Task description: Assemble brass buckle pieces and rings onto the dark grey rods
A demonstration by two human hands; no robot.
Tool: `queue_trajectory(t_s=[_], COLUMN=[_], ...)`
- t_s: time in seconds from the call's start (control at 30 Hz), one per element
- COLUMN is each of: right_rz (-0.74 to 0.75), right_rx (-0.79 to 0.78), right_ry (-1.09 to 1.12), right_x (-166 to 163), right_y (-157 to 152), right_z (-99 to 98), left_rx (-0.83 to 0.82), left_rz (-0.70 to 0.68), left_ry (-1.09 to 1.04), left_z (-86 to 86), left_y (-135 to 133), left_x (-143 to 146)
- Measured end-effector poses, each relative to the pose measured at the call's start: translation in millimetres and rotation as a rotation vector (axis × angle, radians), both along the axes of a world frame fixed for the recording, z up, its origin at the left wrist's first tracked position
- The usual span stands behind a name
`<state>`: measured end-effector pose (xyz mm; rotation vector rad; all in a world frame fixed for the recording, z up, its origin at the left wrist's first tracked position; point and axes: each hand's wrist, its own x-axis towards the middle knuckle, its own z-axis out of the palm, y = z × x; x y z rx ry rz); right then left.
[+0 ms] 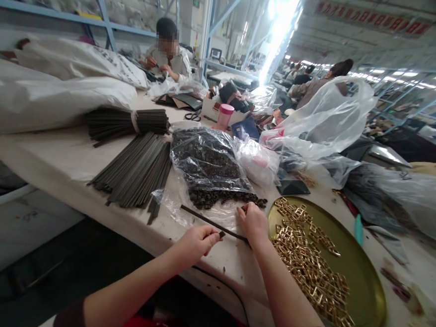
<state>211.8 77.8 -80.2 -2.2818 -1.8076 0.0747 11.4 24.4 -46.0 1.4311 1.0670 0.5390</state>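
My left hand (pixel 197 242) is closed in a pinch on a small dark piece at its fingertips. My right hand (pixel 253 222) is closed around one thin dark strip (pixel 206 221), which runs up-left across the table edge. The fingers of the right hand reach toward a spill of small dark rings (pixel 223 197) from a clear plastic bag (pixel 207 160). Just right of that hand lies a round brass tray (pixel 363 273) with several gold buckles (pixel 308 259) heaped in it.
Loose dark strips (pixel 135 175) and a tied bundle (pixel 127 122) lie to the left on the white table (pixel 61 157). Large white sacks (pixel 40 91) sit far left, plastic bags (pixel 325 121) at right. A pink cup (pixel 225 115) stands behind. Two people work at the far end.
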Motion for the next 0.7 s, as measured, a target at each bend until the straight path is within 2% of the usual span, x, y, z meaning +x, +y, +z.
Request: queue_trajectory(t_s=[0.17,0.3,0.33,0.37,0.43,0.5,0.57,0.7], right_rz=[0.032,0.134,0.169,0.203,0.202,0.145,0.1,0.132], right_rx=[0.054,0.073,0.069,0.067,0.072,0.097,0.114,0.122], right_ry=[0.165,0.406,0.535,0.797,1.176,1.379,1.421,1.308], right_x=[2,-7,-11,-15,-23,-30,-35,-42], right_y=[2,-26,-35,-45,-59,-69,-73,-82], right_z=[8.0,25.5,29.7,33.1,36.6,36.1,34.0,34.4], left_rx=[-0.004,-0.023,-0.023,-0.021,-0.013,0.004,0.029,0.127], left_rz=[-0.004,-0.004,-0.003,-0.002,-0.004,-0.019,-0.045,-0.083], left_ry=[0.004,0.002,0.001,0.001,0.005,0.017,0.037,0.111], left_z=[-0.6,2.4,3.9,5.5,8.2,9.8,10.2,12.3], left_y=[8,13,14,15,17,17,15,6], left_x=[6,9,11,12,16,18,17,13])
